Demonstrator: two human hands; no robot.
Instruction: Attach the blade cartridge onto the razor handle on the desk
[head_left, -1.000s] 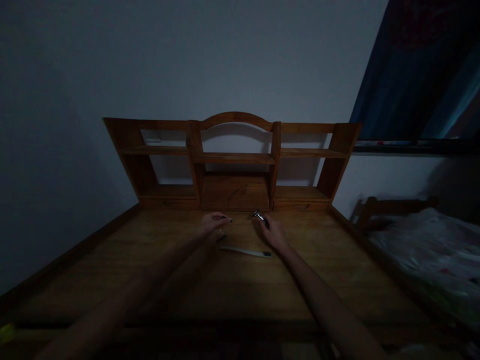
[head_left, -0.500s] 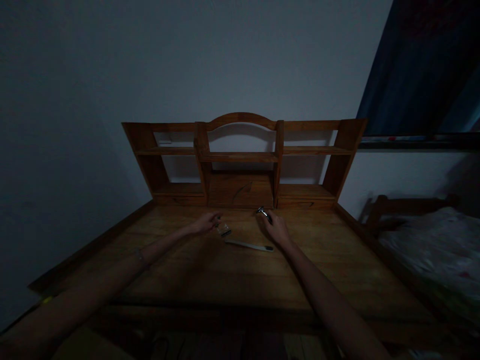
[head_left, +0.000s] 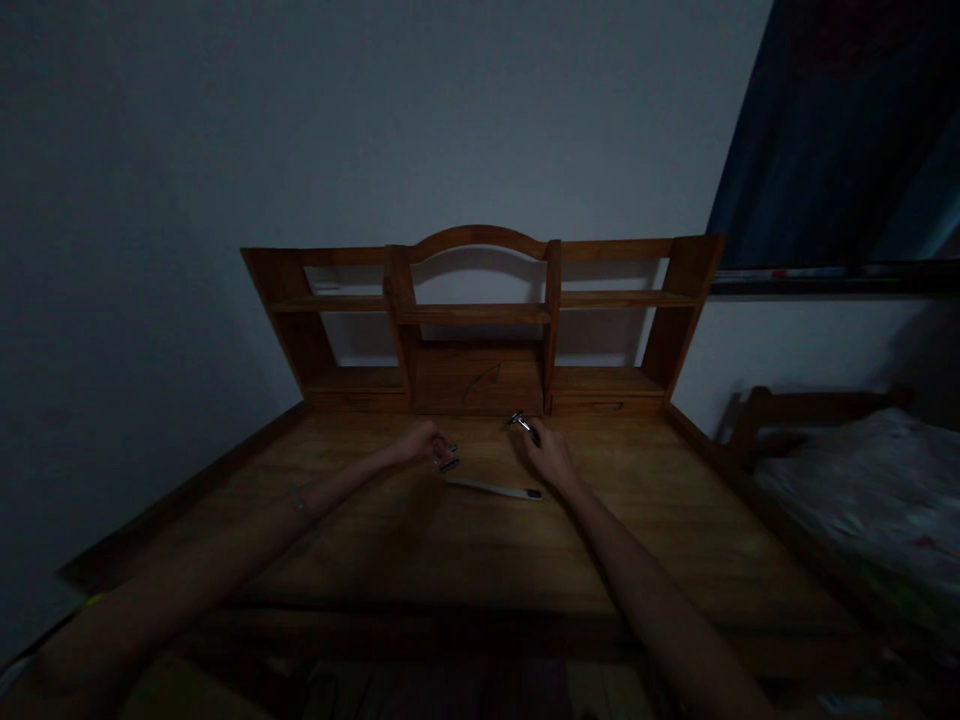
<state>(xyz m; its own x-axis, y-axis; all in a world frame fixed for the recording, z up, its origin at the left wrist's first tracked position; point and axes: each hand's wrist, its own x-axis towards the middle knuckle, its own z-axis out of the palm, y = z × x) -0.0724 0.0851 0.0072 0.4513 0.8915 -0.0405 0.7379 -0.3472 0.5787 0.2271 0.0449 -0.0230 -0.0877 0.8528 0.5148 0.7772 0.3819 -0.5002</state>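
Observation:
My right hand point(head_left: 553, 456) is closed round the dark handle of a razor point(head_left: 520, 421), whose shiny metal neck and head point up and left above the desk. At the desk's middle, the curled fingers of my left hand point(head_left: 425, 443) grip the left edge of a small clear plastic case point(head_left: 448, 462) with a dark strip along its near side. Its contents are too dim to make out. A toothbrush point(head_left: 495, 489) with a pale handle and a dark end lies just nearer to me, between the two hands, touched by neither.
A wooden desk point(head_left: 480, 560) spans the view in dim light. Along its back stands a wooden shelf unit point(head_left: 480, 315) with side compartments. Raised wooden edges point(head_left: 739, 480) border the desk. At the right, a pale plastic-covered heap point(head_left: 862, 480) lies beside it.
My left hand has moved slightly right and its fingers have closed on the clear case. The razor stays in my right hand, nearly still. The view has shifted a little.

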